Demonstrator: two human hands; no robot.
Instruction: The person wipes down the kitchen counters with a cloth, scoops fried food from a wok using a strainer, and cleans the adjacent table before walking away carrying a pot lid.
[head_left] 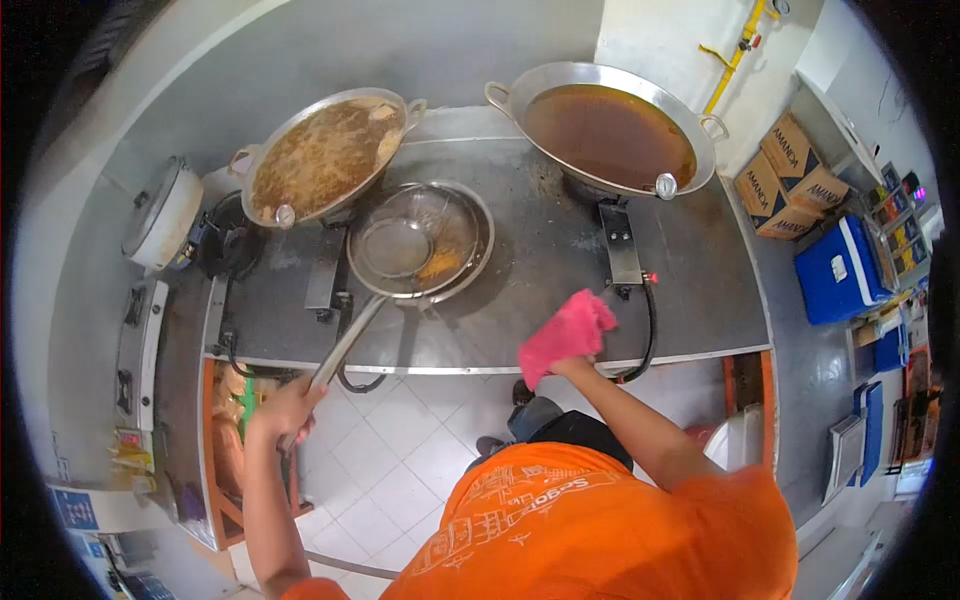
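My left hand (284, 410) is closed around the long metal handle of a skimmer (395, 248). The skimmer's round mesh head rests over a metal basin (482, 235) on the counter, and orange-brown crumbs (442, 264) show in it. In my right hand (572, 366) is a bunched pink cloth (568, 332), held above the counter's front edge. Behind the skimmer, to the left, a wide wok (262, 160) holds bubbling oil with pale pieces floating near its rim. A second wok (555, 72) at the back right contains still, dark brown oil.
Dial thermometers (285, 215) are clipped to both wok rims. A burner control box (619, 243) with a black hose sits below the right wok. Cardboard boxes (785, 185) and a blue cooler (842, 270) stand at right. A white pot (165, 215) is at far left.
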